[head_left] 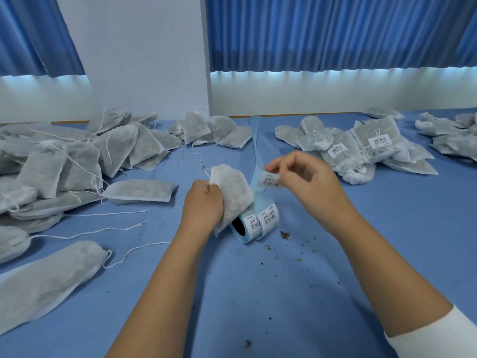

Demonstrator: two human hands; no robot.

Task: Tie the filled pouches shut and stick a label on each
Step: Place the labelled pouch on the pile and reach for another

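The person stands over a blue table (232,293) with both hands just past its middle. The left hand (204,202) is a fist, its fingers curled tight round the gathered left edge of a filled white pouch (233,189). The pouch's body bulges out of the fist toward one o'clock and hangs down past it at five. The right hand (307,179) pinches a barcode label (271,180) between thumb and forefinger, the other fingers loosely curled above it. The label hangs from those fingertips at the hand's nine o'clock, just beside the pouch's right edge but apart from it.

Directly below, at six o'clock from the label, lies the label roll (255,223), partly behind the pouch. Its pale blue backing strip (255,151) runs up toward twelve. Unlabelled pouches (64,164) with loose strings heap at nine o'clock, and labelled pouches (361,151) at two. Dark crumbs (285,235) lie scattered at four o'clock from the roll.
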